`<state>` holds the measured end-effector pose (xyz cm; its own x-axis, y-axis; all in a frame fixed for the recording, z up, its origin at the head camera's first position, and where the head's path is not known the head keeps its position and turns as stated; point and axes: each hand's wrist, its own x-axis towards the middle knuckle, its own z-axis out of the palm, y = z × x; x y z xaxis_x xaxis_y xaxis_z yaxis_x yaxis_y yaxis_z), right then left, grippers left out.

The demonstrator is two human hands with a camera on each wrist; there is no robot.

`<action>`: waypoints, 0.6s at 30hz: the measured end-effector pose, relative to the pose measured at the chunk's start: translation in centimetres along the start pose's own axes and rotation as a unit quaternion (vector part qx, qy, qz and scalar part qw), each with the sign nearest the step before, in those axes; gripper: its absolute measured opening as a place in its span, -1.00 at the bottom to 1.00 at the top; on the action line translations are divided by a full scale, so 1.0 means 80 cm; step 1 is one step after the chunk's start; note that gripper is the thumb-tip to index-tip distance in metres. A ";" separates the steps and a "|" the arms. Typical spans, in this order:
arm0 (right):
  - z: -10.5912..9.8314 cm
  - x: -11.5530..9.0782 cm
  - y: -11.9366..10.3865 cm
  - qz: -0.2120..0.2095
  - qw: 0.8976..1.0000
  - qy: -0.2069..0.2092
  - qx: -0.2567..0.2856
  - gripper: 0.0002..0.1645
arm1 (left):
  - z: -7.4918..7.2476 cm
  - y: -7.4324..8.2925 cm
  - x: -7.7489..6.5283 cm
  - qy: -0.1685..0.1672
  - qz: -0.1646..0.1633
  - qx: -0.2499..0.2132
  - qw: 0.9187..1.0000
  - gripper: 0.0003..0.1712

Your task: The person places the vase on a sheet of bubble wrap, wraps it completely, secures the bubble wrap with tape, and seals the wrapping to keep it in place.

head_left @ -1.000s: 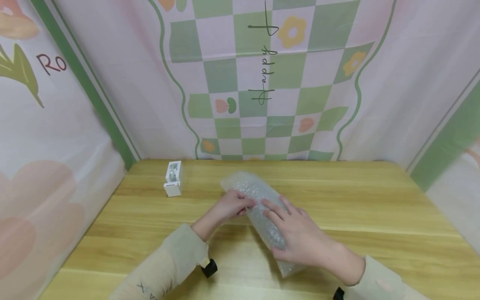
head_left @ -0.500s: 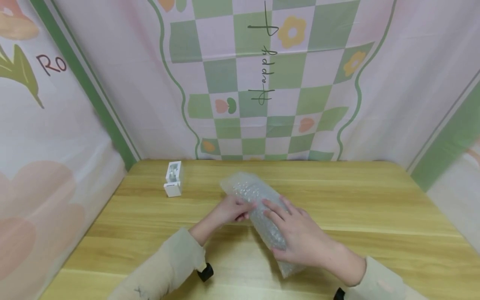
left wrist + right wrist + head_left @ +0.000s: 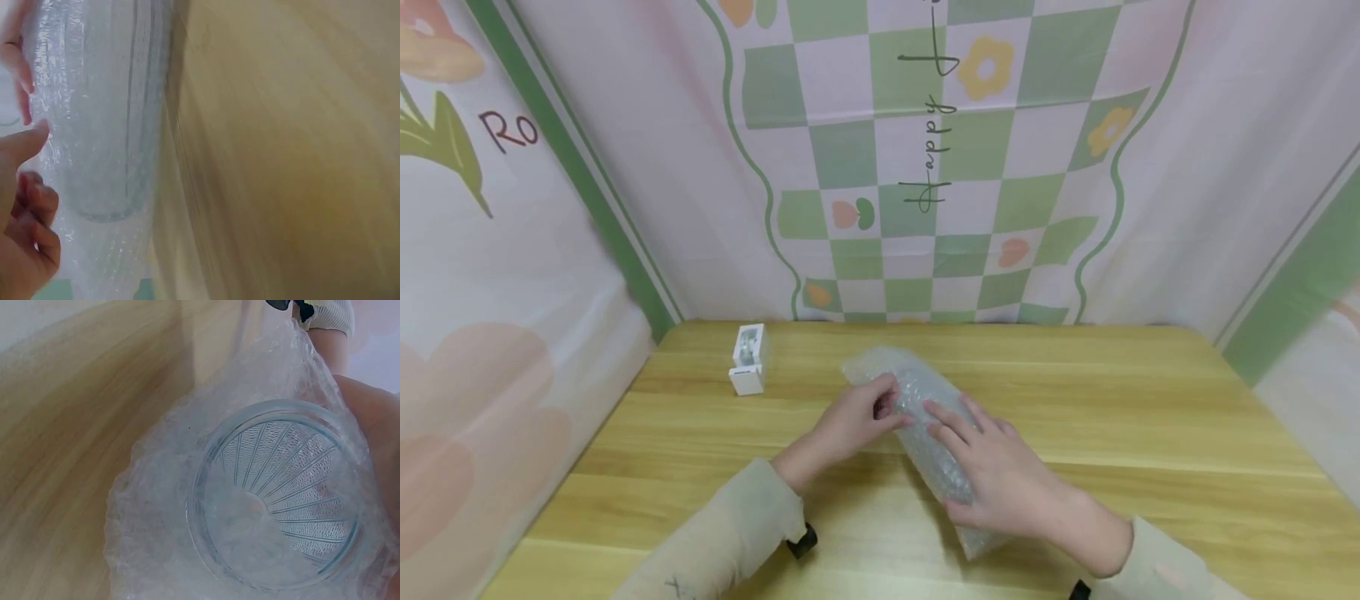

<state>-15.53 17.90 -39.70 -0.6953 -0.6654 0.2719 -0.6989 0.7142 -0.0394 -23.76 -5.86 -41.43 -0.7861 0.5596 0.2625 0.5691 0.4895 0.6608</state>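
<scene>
A tall ribbed glass vase (image 3: pixel 294 487) lies on its side on the table, rolled in clear bubble wrap (image 3: pixel 880 360). In the right wrist view its round open mouth shows, with loose wrap spreading around it. My right hand (image 3: pixel 1000 467) grips the bundle from above, fingers spread over the top and thumb on the near side. My left hand (image 3: pixel 850 421) is at the bundle's left side. Its thumb (image 3: pixel 28 140) touches the wrap, while the other fingers are loosely curled with nothing visible in them.
A small white tape dispenser (image 3: pixel 748 358) with a clear roll stands at the back left of the wooden table (image 3: pixel 1150 400). Patterned cloth (image 3: pixel 895 150) hangs behind the table and along its sides. Black wrist-camera mounts show below both sleeves.
My left hand has turned and its fingers have lifted off the wrap, opening a gap from the thumb. The left forearm has shifted slightly left. My right hand and the bundle stay nearly still.
</scene>
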 end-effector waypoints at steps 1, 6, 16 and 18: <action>0.000 0.000 0.000 0.000 1.000 -0.001 -0.001 -0.01 | -0.001 0.000 0.001 -0.006 0.015 0.019 1.000 -0.79; 0.000 0.001 -0.001 0.000 1.000 -0.003 -0.002 0.00 | -0.006 0.002 0.006 -0.053 0.041 0.065 0.996 -0.56; 0.002 0.002 -0.010 0.021 1.000 -0.008 -0.015 0.00 | -0.008 0.005 0.008 -0.092 0.048 0.081 0.991 -0.45; 0.003 0.003 -0.014 0.029 0.999 -0.008 -0.023 0.01 | -0.006 0.005 0.009 -0.096 0.046 0.076 0.991 -0.43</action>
<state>-14.95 16.93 -39.81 -0.7378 -0.6249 0.2553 -0.6484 0.7612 -0.0105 -24.21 -5.58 -40.60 -0.6776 0.7158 0.1689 0.6774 0.5180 0.5223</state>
